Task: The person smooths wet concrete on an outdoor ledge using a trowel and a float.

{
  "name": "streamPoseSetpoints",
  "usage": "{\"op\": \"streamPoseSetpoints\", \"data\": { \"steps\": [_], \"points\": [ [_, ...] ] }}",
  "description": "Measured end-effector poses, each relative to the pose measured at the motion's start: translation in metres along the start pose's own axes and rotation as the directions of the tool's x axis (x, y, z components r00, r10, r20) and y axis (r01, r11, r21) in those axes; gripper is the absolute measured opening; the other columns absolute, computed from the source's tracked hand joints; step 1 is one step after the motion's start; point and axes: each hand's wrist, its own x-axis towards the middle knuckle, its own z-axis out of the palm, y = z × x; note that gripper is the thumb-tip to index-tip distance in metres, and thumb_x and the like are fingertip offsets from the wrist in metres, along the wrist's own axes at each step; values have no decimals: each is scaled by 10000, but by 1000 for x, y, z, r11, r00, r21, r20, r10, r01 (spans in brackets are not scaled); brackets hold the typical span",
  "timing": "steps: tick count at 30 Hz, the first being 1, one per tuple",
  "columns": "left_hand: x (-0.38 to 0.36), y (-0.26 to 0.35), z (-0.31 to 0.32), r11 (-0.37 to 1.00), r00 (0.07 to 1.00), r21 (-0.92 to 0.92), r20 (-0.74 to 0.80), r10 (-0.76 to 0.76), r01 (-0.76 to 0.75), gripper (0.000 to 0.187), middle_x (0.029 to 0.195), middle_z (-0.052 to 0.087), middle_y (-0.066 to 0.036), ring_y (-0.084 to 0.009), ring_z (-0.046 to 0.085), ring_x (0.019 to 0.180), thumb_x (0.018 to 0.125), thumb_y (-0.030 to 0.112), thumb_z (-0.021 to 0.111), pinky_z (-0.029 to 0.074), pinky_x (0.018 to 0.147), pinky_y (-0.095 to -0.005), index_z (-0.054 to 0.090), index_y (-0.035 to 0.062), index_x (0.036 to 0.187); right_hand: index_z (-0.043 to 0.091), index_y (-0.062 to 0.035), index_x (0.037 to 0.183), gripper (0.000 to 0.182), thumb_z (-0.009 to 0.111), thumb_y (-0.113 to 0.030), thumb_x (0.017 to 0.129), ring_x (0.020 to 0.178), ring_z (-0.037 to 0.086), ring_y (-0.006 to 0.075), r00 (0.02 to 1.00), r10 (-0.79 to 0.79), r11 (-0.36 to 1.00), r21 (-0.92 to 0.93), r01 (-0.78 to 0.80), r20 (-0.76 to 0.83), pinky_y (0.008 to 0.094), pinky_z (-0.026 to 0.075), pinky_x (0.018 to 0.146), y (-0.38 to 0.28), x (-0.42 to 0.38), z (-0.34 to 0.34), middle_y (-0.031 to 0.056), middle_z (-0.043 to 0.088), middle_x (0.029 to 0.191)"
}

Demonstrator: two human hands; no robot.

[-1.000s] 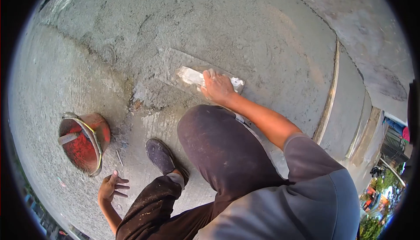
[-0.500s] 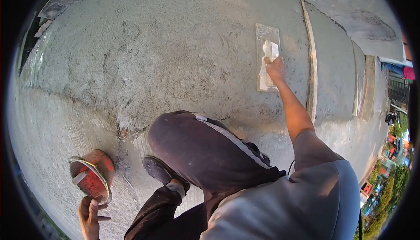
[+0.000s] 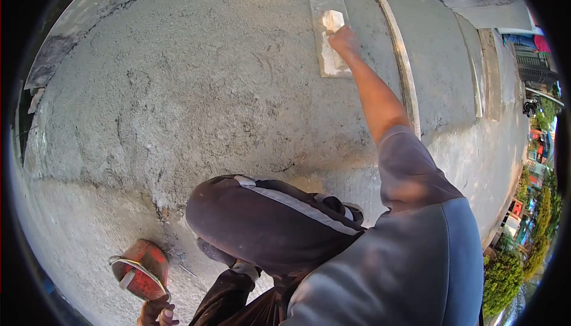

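My right hand [image 3: 345,41] is closed around the handle of a flat rectangular plastering float [image 3: 337,66]. The float lies against the wet grey cement [image 3: 232,70], near its upper right part and left of a long narrow strip. At the lower left, my left hand [image 3: 158,313] is partly cut off by the frame edge. Its fingers are loosely bent and apart, right at the rim of a red bucket [image 3: 156,262]. The bucket is tipped, with a wire handle and a small pale flat piece at its mouth.
A long thin wooden strip [image 3: 397,46] divides the cement surface on the right. My bent knee [image 3: 208,207] is close to the cement's rough lower edge. Another board [image 3: 491,76] stands farther right. Greenery [image 3: 502,278] shows at the lower right.
My right hand has slid the float up and to the left over the cement. The view has shifted, and my left hand and the bucket appear lower and farther right.
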Motion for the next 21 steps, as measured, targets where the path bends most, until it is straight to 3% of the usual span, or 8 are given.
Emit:
{"op": "streamPoseSetpoints", "data": {
  "steps": [4, 8, 10, 11, 12, 14, 16, 21],
  "points": [
    [23, 4, 0, 998, 998, 34, 4, -56, 56, 515, 1303, 570, -172, -238, 611, 1091, 998, 269, 572, 573, 809, -321, 450, 5, 1423, 513, 40, 1228, 580, 622, -422, 894, 1113, 625, 394, 942, -256, 966, 94, 241, 219, 486, 502, 922, -103, -77, 19, 248, 658, 1148],
    [14, -7, -5, 998, 994, -23, -89, -67, 65, 519, 1295, 561, -197, -261, 618, 1085, 994, 277, 582, 572, 798, -330, 461, -32, 1394, 461, 8, 1121, 501, 651, -382, 871, 1022, 627, 440, 803, -513, 854, 81, 515, 305, 520, 502, 853, -56, -200, 25, 253, 628, 1080],
    [6, -23, 2, 971, 983, -216, -127, -135, 106, 486, 1280, 569, -189, -260, 625, 1071, 995, 262, 580, 573, 782, -328, 482, -30, 1371, 466, -1, 1128, 508, 643, -401, 870, 962, 646, 436, 877, -365, 927, 31, 374, 311, 520, 501, 830, -3, -226, 14, 268, 643, 1040],
    [5, -40, 2, 963, 990, -263, -108, -88, 57, 429, 1243, 592, -173, -247, 635, 1052, 998, 255, 575, 575, 762, -323, 522, -22, 1321, 476, 4, 1127, 531, 636, -434, 873, 952, 648, 441, 921, -344, 937, -1, 350, 182, 521, 501, 826, 37, -225, 23, 277, 647, 1024],
    [3, -46, 2, 969, 993, -238, -75, -86, 66, 377, 1210, 615, -151, -231, 638, 1043, 1004, 246, 562, 570, 745, -322, 553, -21, 1272, 483, 15, 1126, 566, 635, -468, 873, 972, 639, 454, 960, -130, 988, -45, 145, 247, 530, 498, 832, 56, -215, 9, 285, 641, 1043],
    [-4, -40, 0, 974, 995, -213, -52, -83, 70, 363, 1192, 634, -162, -222, 642, 1041, 992, 249, 591, 561, 757, -314, 573, -20, 1236, 457, 33, 1147, 600, 617, -478, 877, 905, 663, 465, 995, 28, 998, -55, -23, 93, 531, 515, 811, 82, -176, 4, 281, 684, 933],
    [-4, -43, 10, 979, 979, -201, -204, -14, -28, 454, 952, 655, -118, -205, 686, 833, 942, 412, 637, 601, 537, -321, 613, -33, 1032, 487, 59, 1156, 601, 619, -456, 876, 940, 663, 465, 1000, 5, 1000, -8, -5, 10, 533, 511, 843, 60, -123, 1, 312, 671, 974],
    [-10, -46, 8, 988, 974, -148, -228, 0, -35, 430, 933, 665, -113, -175, 673, 844, 938, 363, 660, 598, 605, -302, 619, -52, 1040, 495, 58, 1250, 639, 639, -440, 877, 1136, 606, 415, 968, -219, 976, 52, 214, 120, 490, 483, 956, -131, -54, 44, 277, 627, 1195]
  ]
}}
